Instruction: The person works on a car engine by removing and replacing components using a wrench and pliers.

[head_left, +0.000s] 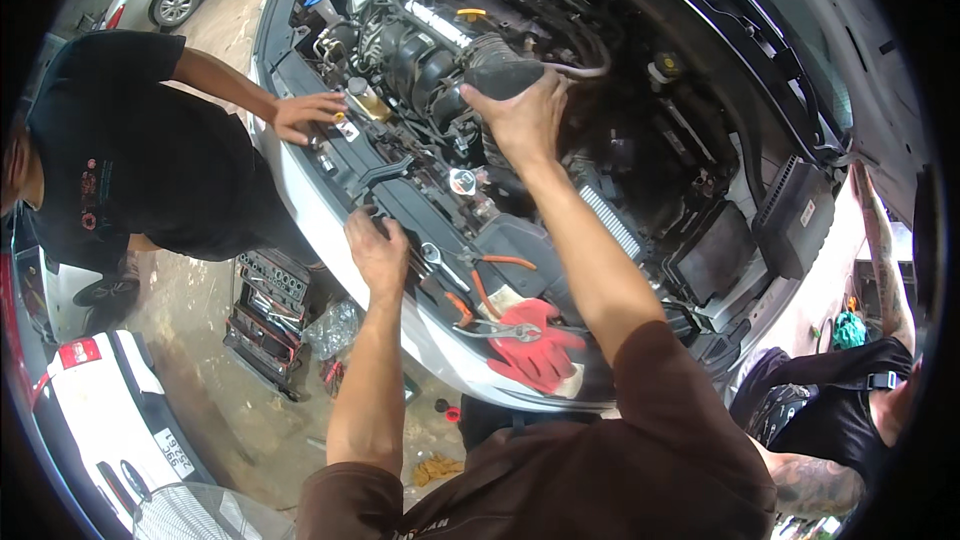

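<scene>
Over the engine, my right hand is closed round a black ribbed air intake hose, its thumb on the near side and its fingers on the far side. My left hand is at the front edge of the engine bay, fingers curled against the dark front panel; whether a small thing is in them is hidden. Just right of that hand lies a wrench. Orange-handled pliers rest on a red glove nearby.
At the left a co-worker's hand lies on the front panel. Another person stands at the right. An air filter box cover leans at the bay's right side. A toolbox stands on the floor, near a white car.
</scene>
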{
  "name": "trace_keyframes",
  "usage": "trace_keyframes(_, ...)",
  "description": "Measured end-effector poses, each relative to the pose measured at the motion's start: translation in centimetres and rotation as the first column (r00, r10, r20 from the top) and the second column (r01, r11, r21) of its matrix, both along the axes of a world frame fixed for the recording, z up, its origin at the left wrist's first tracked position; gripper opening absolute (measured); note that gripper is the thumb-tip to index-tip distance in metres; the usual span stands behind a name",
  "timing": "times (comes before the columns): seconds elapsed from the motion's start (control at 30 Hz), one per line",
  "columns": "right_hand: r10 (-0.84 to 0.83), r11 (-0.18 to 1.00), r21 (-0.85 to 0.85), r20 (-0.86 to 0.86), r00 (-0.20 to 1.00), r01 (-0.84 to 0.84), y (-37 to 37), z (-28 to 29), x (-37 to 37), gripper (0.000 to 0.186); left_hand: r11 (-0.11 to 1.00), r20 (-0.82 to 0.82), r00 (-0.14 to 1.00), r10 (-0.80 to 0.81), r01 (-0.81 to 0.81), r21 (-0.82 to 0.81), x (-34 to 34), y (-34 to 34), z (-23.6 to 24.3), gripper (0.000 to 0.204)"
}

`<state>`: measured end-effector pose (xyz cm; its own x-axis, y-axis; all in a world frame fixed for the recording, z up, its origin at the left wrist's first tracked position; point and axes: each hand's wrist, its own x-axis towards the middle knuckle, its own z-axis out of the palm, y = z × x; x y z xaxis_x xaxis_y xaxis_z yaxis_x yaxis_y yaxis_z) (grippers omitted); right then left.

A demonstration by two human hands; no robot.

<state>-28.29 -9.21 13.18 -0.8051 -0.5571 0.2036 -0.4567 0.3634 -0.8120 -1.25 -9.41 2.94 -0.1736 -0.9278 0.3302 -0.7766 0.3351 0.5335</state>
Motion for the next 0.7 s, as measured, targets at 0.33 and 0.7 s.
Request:
trace_keyframes(0.33, -0.305, 0.952, 0.003, 0.125, 0.944, 0.307, -6.5, -3.8, 4.5, 0.122, 0.995, 0.004, 0.996, -0.094, 0.094, 0.019, 0.1, 0.5, -0.7, 0.03)
trace_keyframes(0.7, -0.123, 0.99, 0.071, -0.024, 0.992, 0.125, -2.7, -8.7, 6.5, 0.121, 0.992, 0.055, 0.991, -0.124, 0.123, 0.014, 0.5, -0.1, -0.8, 0.03)
